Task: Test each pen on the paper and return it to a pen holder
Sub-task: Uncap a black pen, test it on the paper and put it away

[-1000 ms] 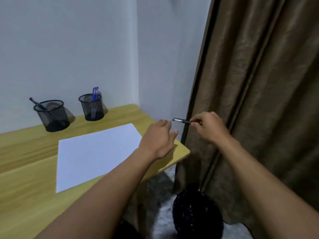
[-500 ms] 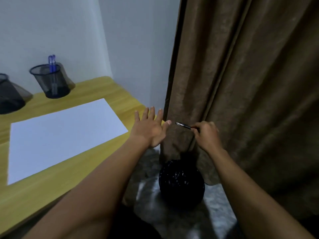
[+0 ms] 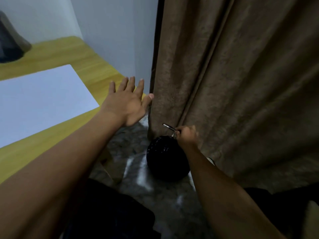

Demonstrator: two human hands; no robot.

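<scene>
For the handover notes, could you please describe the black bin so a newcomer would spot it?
Find the brown curtain on the right. At its foot, on the floor past the desk corner, sits the bin: round, glossy black, directly under the right hand with the pen.

**Count of things in view**

Two hands: a left hand (image 3: 126, 106), fingers spread and empty, and a right hand (image 3: 187, 136), closed around one pen (image 3: 169, 127). One sheet of paper (image 3: 43, 102) on one wooden table (image 3: 89, 66). One pen holder (image 3: 9, 44), partly cut off at the left edge. One black bin (image 3: 166, 159) on the floor. One brown curtain (image 3: 241, 83)
</scene>
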